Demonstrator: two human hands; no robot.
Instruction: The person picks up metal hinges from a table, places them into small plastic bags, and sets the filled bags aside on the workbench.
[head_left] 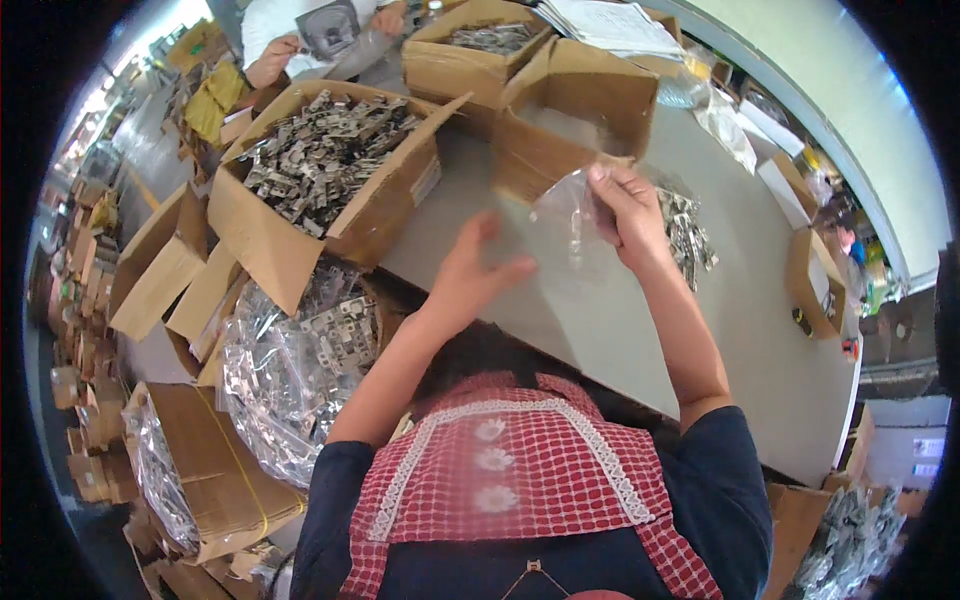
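My right hand [630, 208] pinches a clear plastic bag [568, 212] over the table, in front of an open cardboard box. The bag hangs down to the left of my fingers, and whether it has anything inside is hard to make out. To the left, my left hand [478, 272] hovers above the table with thumb and fingers apart, slightly smeared by motion and apart from the bag. A pile of small metal hardware pieces [686, 232] lies on the table just right of my right hand.
A carton of loose metal pieces [325, 150] stands at the left. Below it sit filled clear bags [265, 370]. Beyond the bag is an open carton [545, 155], with another carton [455, 72] behind it. Across the table a co-worker's hand [272, 62] shows. A small box [812, 275] stands right.
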